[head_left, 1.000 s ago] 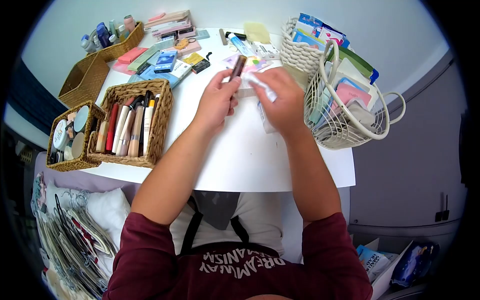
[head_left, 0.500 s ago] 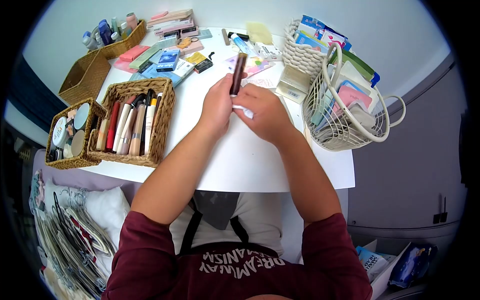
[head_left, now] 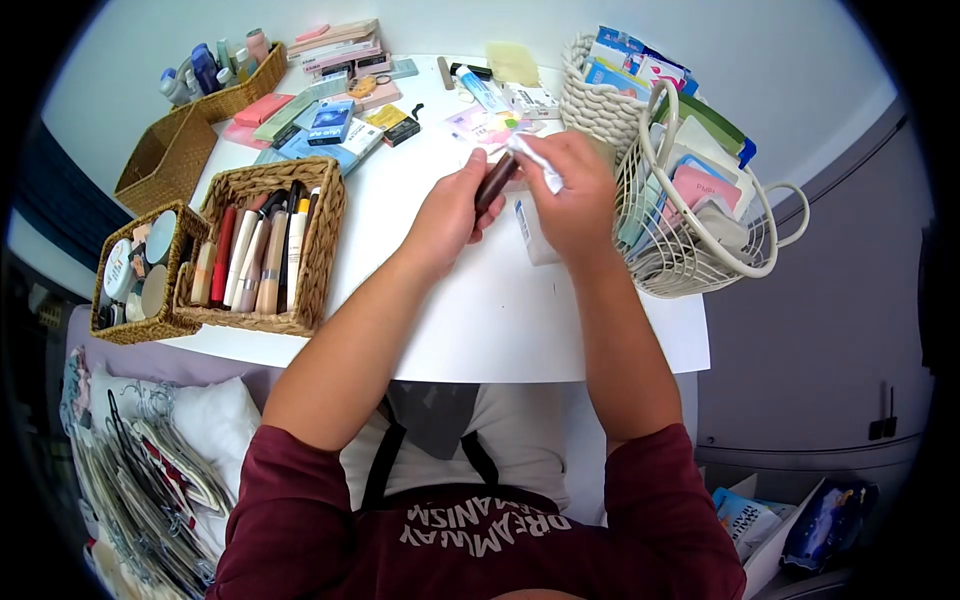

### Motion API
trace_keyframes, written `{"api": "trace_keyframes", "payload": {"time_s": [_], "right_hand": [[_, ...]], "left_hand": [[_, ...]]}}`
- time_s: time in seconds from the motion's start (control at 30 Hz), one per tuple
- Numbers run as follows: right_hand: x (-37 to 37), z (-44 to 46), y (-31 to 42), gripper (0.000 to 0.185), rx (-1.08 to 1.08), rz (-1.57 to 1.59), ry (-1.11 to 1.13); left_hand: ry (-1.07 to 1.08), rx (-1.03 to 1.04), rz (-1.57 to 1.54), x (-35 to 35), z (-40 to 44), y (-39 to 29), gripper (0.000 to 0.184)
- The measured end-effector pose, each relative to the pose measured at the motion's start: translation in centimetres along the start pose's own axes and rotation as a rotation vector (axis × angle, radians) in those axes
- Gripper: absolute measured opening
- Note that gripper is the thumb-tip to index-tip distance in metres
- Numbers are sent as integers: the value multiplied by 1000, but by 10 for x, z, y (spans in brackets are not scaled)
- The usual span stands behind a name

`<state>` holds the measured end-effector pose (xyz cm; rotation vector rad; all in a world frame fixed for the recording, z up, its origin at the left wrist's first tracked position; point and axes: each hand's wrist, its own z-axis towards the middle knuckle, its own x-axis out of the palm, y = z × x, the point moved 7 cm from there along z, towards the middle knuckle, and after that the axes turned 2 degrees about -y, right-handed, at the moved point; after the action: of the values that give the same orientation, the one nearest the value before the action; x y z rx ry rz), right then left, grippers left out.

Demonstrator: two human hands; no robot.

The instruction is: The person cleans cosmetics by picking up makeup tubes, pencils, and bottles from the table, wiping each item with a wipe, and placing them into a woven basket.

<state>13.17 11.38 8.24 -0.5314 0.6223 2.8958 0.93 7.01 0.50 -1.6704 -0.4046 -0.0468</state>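
My left hand (head_left: 450,212) is closed around a dark brown tube (head_left: 494,186), which tilts up to the right over the white table (head_left: 470,320). A white tissue (head_left: 536,163) is pinched in my right hand (head_left: 577,195), and it touches the upper end of the tube. Beneath and beside my right hand lies a pale packet (head_left: 535,235), partly covered by that hand. Beyond the hands is a colourful pastel sheet (head_left: 485,128).
Woven baskets of cosmetics (head_left: 325,215) and compacts (head_left: 182,265) stand at the left. A white wire basket (head_left: 765,250) and a white knitted basket (head_left: 600,112) stand at the right. Small boxes (head_left: 331,122) are piled at the back.
Half a second ago both hands were together at the lower end of the upright tube. Now the tube leans right, and my right hand has moved up and right with the tissue to its upper end.
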Motion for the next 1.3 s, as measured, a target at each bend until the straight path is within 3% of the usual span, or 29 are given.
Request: {"api": "trace_keyframes", "payload": {"time_s": [0.2,0.33,0.43,0.47,0.57,0.6,0.7,0.83,1.0,1.1,1.2,1.3], "right_hand": [[42,-20,24,21,-198,26,325],[46,-25,28,20,-235,19,463],[27,-10,20,18,-181,63,344],[14,-3,12,18,-23,161,221],[-15,6,5,18,103,211,-107],[-17,7,3,20,174,322,-101],[-10,7,7,21,119,297,55],[-5,6,-7,21,228,253,83],[-7,-1,-31,21,445,311,-69],[-11,5,-5,22,234,307,38],[0,3,-6,23,233,340,112],[1,-5,-41,24,561,441,26]], "left_hand": [[-165,161,-212,-16,12,1,44],[-147,288,-256,-25,14,-7,30],[-224,367,33,-26,9,-17,29],[-258,434,134,-29,11,-20,32],[-284,574,409,-26,9,-20,31],[-324,615,587,-16,-7,-33,30],[-334,827,892,-4,-20,-43,32],[-363,1006,928,-8,-19,-43,31],[-357,939,819,-6,-22,-47,30],[-367,966,826,-7,-23,-49,30],[-390,1005,898,-11,-23,-50,30],[-382,943,842,-11,-23,-49,27]]}}
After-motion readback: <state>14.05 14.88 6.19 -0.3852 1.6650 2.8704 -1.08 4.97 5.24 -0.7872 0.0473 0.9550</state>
